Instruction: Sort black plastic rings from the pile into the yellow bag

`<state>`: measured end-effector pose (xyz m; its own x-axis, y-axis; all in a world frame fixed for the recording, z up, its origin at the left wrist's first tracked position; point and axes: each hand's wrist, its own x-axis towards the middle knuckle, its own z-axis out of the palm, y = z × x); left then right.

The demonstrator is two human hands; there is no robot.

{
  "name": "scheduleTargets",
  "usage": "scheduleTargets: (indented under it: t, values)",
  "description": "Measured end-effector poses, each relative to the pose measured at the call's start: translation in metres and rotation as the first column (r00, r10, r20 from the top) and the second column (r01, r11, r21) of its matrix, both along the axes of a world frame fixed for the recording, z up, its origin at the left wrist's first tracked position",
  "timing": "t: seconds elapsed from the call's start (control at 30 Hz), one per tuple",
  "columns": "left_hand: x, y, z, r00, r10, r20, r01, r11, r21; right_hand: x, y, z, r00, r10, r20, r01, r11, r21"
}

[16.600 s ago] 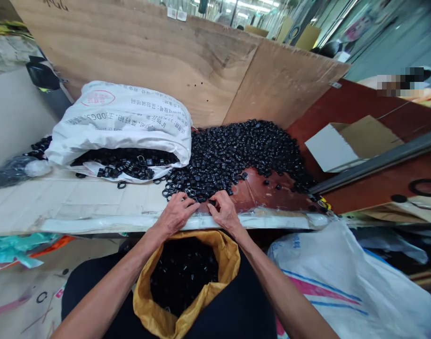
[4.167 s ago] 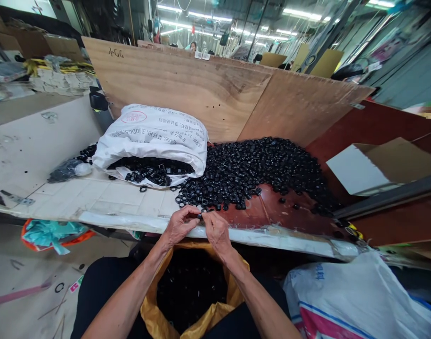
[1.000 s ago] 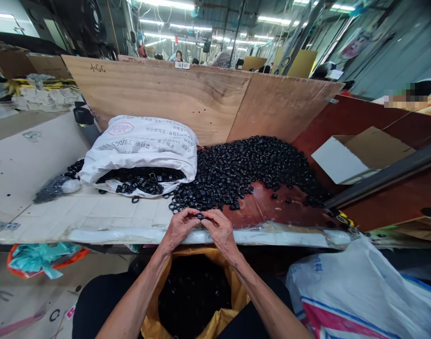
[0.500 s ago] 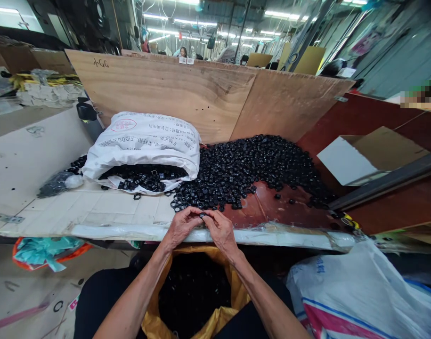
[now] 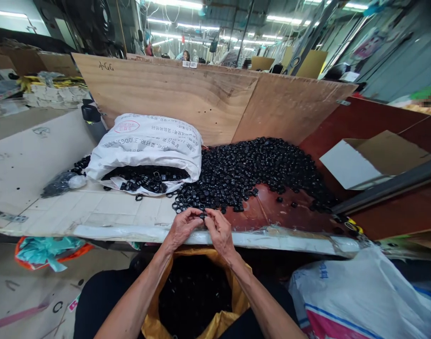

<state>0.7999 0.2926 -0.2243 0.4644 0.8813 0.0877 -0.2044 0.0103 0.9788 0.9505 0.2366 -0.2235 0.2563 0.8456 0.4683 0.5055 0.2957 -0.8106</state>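
Between my fingertips is a small black ring-shaped part (image 5: 202, 216), held over the front edge of the table. My left hand (image 5: 182, 227) pinches it from the left, and my right hand (image 5: 219, 230) has its thumb and fingers closed against its right side. Just beyond my fingers lies a heap of similar small black parts (image 5: 250, 165), some of them open rings. Below my hands, between my legs, stands a yellow sack (image 5: 152, 306) holding many black parts. The fine shape of the held part is too small to make out.
A white woven sack (image 5: 155, 136) lies on the table (image 5: 112, 207), its mouth spilling black parts. Wooden boards (image 5: 166, 89) wall the back. At right are an open carton (image 5: 356, 160), a metal bar (image 5: 395, 181) and a white plastic bag (image 5: 363, 287). A person sits far behind.
The view has shifted slightly. Both hands stay together at the table edge with the small black part between their fingertips; the fingers have moved only a little.
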Motion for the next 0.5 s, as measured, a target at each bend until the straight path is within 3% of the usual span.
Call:
scheduleTargets:
  t: [0.07, 0.2, 0.37, 0.5]
  values:
    - [-0.0001, -0.0002, 0.0013, 1.000, 0.009, 0.009, -0.009, 1.000, 0.004, 0.0012, -0.0009, 0.0016, 0.997, 0.048, 0.054, -0.049, 0.999, 0.013]
    - [-0.0010, -0.0008, 0.0021, 1.000, -0.013, 0.010, 0.013, 1.000, -0.020, 0.0053, 0.0005, 0.0023, 0.989, -0.006, 0.145, 0.009, 1.000, -0.024]
    - [-0.0020, -0.0021, 0.0030, 1.000, 0.003, -0.002, -0.003, 1.000, -0.027, 0.0045, -0.0024, 0.0026, 0.993, -0.002, 0.117, 0.007, 0.999, -0.042]
    - [-0.0029, -0.0011, 0.0062, 1.000, -0.002, -0.003, 0.002, 1.000, -0.018, 0.0018, -0.0048, 0.0054, 1.000, 0.030, 0.001, -0.030, 0.998, -0.055]
